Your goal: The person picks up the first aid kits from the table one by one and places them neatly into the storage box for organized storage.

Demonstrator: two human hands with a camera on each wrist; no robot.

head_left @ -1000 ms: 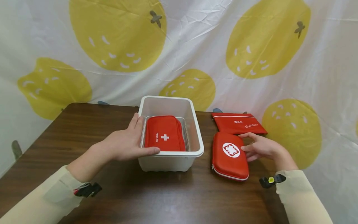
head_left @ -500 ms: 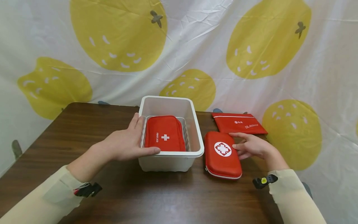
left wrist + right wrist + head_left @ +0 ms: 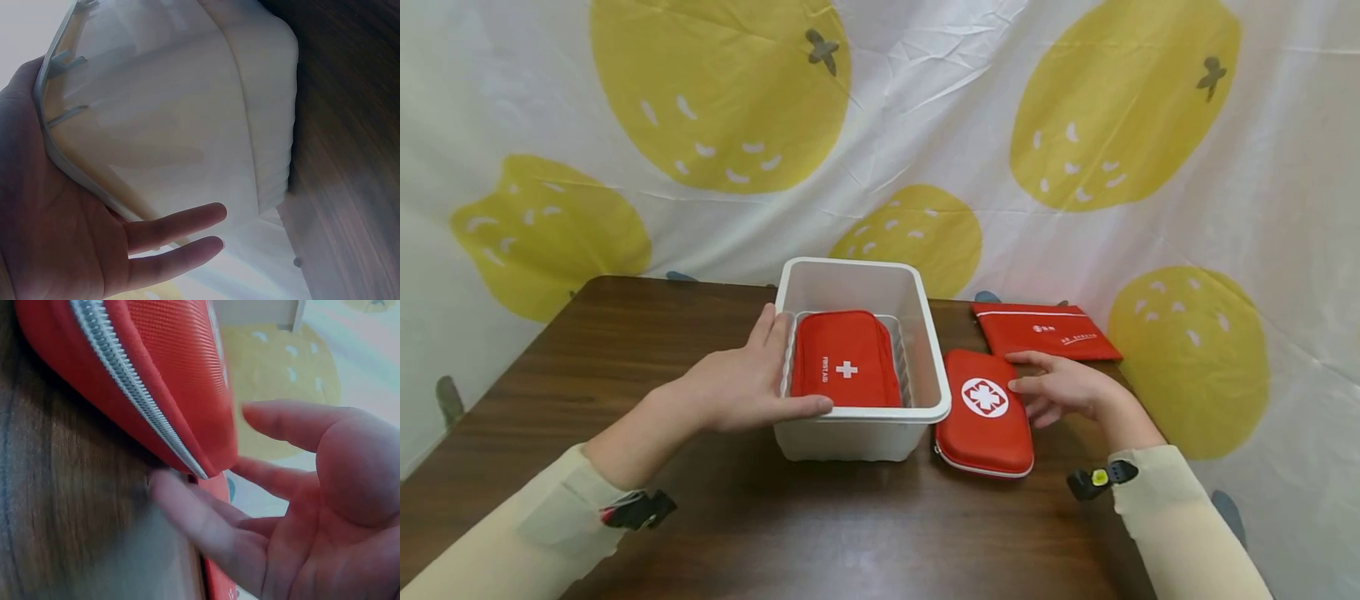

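In the head view my left hand (image 3: 730, 387) rests on the near left corner of a white plastic bin (image 3: 865, 439), thumb along the front rim. Straight fingers lie along the bin's outer wall (image 3: 156, 125) in the left wrist view. A red first aid pouch (image 3: 842, 342) with a white cross lies inside. My right hand (image 3: 1067, 387) touches the right side of a red zippered first aid case (image 3: 985, 442) with extended fingers. The case stands close against the bin's right side. Its silver zipper (image 3: 134, 381) shows in the right wrist view, with the thumb apart from the case.
Behind the case, a flat red pouch (image 3: 1045, 333) with white print lies near the back right of the brown wooden table (image 3: 820, 542). A white curtain (image 3: 925, 100) with yellow fruit hangs right behind the table.
The red first aid case has slid left along the table up to the bin, with my right hand following at its side. My left hand and the bin stay in place.
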